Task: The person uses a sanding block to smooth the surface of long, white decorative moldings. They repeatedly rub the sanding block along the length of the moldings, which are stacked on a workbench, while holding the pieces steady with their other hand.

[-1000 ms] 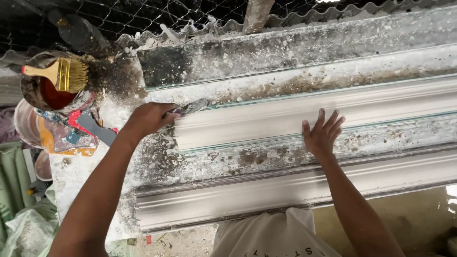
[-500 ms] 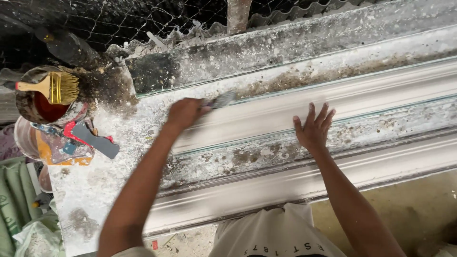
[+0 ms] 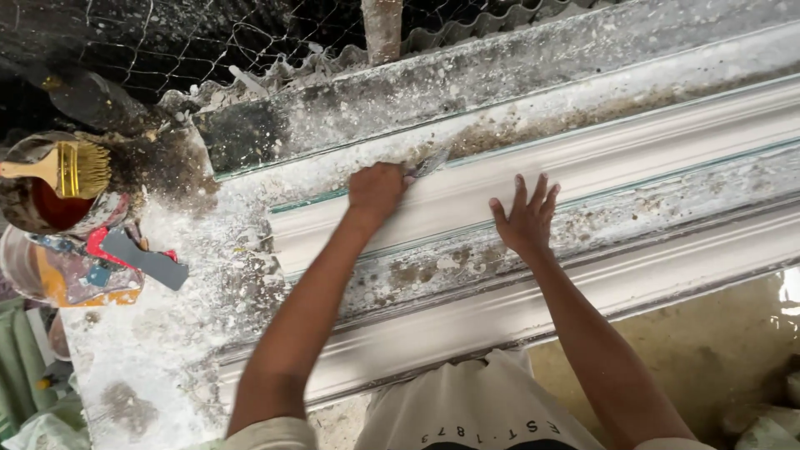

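Matt white plaster moulding (image 3: 583, 158) on a rough, plaster-crusted bench (image 3: 167, 358).

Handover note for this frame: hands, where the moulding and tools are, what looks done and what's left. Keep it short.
Left hand: closed on a small metal scraper blade, its tip at the upper edge of the long white plaster cornice moulding.
Right hand: open, fingers spread, pressed flat on the same moulding.
A second white moulding lies alongside, nearer the person.
To the left: a yellow-bristled brush resting on a round container, and a grey-bladed red-handled scraper on the dusty white workbench.
Done: moulding face looks smooth and white.
Left: brown-stained residue along the edges.
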